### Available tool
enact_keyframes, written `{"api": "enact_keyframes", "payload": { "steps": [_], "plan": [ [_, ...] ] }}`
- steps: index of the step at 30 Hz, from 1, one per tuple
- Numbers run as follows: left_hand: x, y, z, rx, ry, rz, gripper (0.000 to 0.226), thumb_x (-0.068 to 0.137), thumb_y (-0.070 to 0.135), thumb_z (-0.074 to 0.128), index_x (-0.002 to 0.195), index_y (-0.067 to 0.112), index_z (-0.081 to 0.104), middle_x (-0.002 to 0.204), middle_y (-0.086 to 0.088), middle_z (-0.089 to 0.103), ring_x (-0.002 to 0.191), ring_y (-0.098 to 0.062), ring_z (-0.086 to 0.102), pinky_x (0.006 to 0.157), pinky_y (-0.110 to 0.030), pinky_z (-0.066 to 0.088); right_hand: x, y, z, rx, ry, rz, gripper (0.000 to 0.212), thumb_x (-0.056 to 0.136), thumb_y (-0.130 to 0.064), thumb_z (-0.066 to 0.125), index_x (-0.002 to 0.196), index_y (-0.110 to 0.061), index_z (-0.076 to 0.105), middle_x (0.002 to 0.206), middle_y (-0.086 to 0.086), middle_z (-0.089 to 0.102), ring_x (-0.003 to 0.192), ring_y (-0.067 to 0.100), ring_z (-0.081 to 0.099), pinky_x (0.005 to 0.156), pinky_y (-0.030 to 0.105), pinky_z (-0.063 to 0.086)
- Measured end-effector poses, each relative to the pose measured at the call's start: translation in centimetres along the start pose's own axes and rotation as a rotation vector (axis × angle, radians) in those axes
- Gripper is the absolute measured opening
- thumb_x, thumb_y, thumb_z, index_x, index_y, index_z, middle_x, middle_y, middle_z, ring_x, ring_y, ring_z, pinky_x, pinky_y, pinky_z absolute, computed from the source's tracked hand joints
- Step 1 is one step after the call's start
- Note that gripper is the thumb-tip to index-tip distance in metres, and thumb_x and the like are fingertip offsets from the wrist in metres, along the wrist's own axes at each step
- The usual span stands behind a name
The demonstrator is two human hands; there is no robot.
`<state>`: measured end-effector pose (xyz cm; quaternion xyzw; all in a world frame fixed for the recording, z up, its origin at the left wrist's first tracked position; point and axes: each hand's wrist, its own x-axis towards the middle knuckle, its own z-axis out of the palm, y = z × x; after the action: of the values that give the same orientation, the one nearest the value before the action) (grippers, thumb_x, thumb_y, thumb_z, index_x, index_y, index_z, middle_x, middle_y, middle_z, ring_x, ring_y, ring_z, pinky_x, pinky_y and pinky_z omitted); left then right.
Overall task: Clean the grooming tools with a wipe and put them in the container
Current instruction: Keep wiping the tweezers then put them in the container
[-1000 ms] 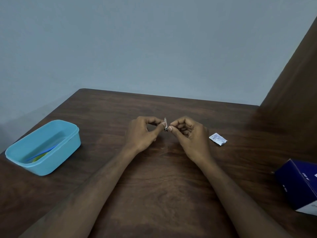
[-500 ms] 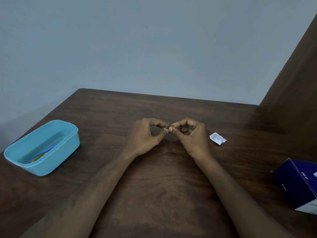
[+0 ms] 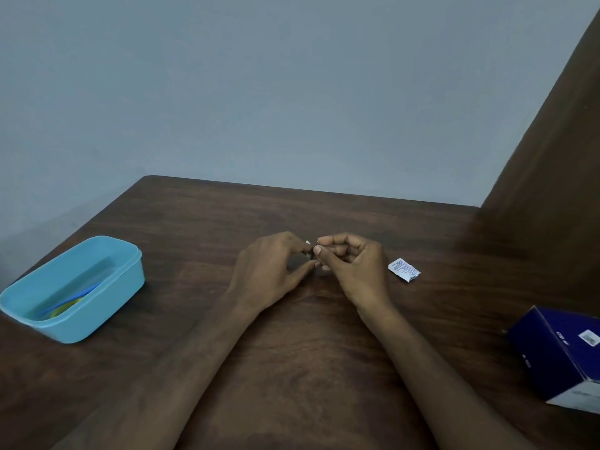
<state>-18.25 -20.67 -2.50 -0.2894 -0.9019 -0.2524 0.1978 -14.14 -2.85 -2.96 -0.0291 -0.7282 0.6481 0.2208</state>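
Note:
My left hand (image 3: 272, 271) and my right hand (image 3: 352, 266) meet at the middle of the dark wooden table (image 3: 292, 368). Between their fingertips they pinch a small metal grooming tool (image 3: 314, 250), mostly hidden by the fingers; only a small bit of it shows. A small white wipe sachet (image 3: 403, 269) lies on the table just right of my right hand. The light blue plastic container (image 3: 69, 315) stands at the left edge, with blue and yellow-green items inside.
A dark blue box (image 3: 558, 355) sits near the table's right edge. A brown wooden panel (image 3: 548, 173) rises at the right. A grey-blue wall stands behind the table's far edge.
The metal tool stood upright between my fingertips a second ago; it now lies low, nearly hidden. Both hands have stayed at the same spot, fingers closing closer together.

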Motion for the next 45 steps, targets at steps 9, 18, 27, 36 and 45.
{"api": "enact_keyframes", "payload": {
  "steps": [9, 18, 27, 36, 45],
  "plan": [
    [0.0, 0.4, 0.1, 0.102, -0.042, 0.042, 0.025, 0.101, 0.052, 0.054, 0.117, 0.041, 0.070, 0.106, 0.014, 0.069, 0.088, -0.013, 0.067, 0.068, -0.037, 0.057, 0.2, 0.2, -0.1, 0.013, -0.088, 0.035, 0.013, 0.095, -0.001, 0.076, 0.099, -0.013, 0.082, 0.083, 0.005, 0.080, 0.079, 0.017, 0.078, 0.076, 0.031, 0.065],
    [0.2, -0.2, 0.3, 0.077, -0.017, 0.065, 0.026, 0.104, 0.050, 0.054, 0.124, 0.046, 0.070, 0.113, 0.017, 0.070, 0.098, -0.012, 0.068, 0.067, -0.031, 0.051, 0.3, 0.1, -0.7, 0.101, -0.056, 0.128, 0.008, 0.091, -0.005, 0.081, 0.098, -0.001, 0.079, 0.087, 0.015, 0.081, 0.085, 0.028, 0.081, 0.079, 0.032, 0.066],
    [0.8, -1.4, 0.5, -0.497, 0.116, -0.273, 0.012, 0.097, 0.034, 0.078, 0.108, 0.039, 0.080, 0.092, 0.022, 0.077, 0.047, -0.006, 0.069, 0.064, -0.033, 0.061, 0.4, -0.4, -0.8, 0.292, 0.042, 0.200, 0.009, 0.091, -0.002, 0.080, 0.096, 0.000, 0.075, 0.083, 0.015, 0.079, 0.079, 0.023, 0.079, 0.076, 0.031, 0.066],
    [-0.4, -1.4, -0.5, -0.349, 0.139, -0.280, 0.025, 0.096, 0.038, 0.078, 0.120, 0.039, 0.072, 0.097, 0.023, 0.076, 0.051, 0.001, 0.068, 0.071, -0.037, 0.062, -1.2, -1.6, -0.1, 0.358, -0.032, 0.256, 0.013, 0.089, 0.001, 0.081, 0.096, 0.006, 0.071, 0.087, 0.017, 0.078, 0.082, 0.023, 0.079, 0.079, 0.031, 0.067],
    [-6.5, -2.8, -7.0, -0.152, 0.142, -0.426, 0.016, 0.089, 0.059, 0.075, 0.091, 0.044, 0.070, 0.088, 0.028, 0.073, 0.065, 0.005, 0.068, 0.068, -0.033, 0.061, -3.2, -3.5, 2.3, 0.216, -0.037, 0.109, 0.009, 0.089, -0.006, 0.083, 0.090, 0.000, 0.075, 0.081, 0.013, 0.077, 0.071, 0.016, 0.073, 0.068, 0.025, 0.060]
  ]
}}
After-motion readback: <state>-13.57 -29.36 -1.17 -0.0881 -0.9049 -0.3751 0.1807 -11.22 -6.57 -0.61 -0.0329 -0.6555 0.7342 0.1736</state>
